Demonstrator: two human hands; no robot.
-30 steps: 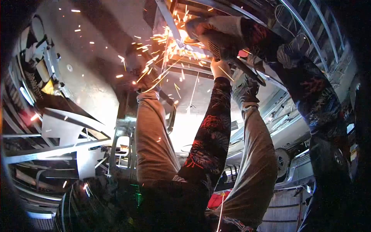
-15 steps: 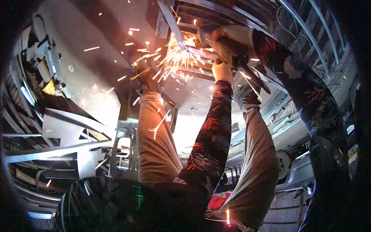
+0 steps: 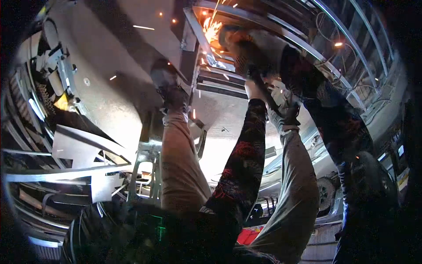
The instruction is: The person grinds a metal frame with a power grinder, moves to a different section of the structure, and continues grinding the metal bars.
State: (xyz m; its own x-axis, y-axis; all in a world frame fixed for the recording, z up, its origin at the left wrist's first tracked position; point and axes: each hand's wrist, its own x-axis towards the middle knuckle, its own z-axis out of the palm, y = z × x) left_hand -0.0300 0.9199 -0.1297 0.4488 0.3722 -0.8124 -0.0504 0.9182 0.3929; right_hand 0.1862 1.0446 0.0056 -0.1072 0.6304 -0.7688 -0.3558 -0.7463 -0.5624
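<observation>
An angle grinder point(image 3: 241, 64), dark and partly hidden, lies against a welded metal frame point(image 3: 197, 31). My right hand point(image 3: 269, 43), in a pale glove, is closed over the grinder from the right; its fingers are mostly hidden. From below, my left hand point(image 3: 254, 89) is closed round the grinder's near side. Orange sparks point(image 3: 212, 31) spray from the frame's corner beside the tool's head. The disc itself cannot be made out.
My left shoe point(image 3: 176, 96) rests on the floor close to the frame. Cut sheet metal point(image 3: 72, 147) and metal bars point(image 3: 66, 173) lie at left. Long rails point(image 3: 362, 48) stretch along the upper right, with loose cable point(image 3: 323, 22) near them. A vehicle wheel point(image 3: 325, 189) shows at lower right.
The spark spray has shrunk and shifted up and right, and the bright glare has dimmed. My left hand and the grinder's near end sit slightly lower in the view. Both hands keep their hold.
</observation>
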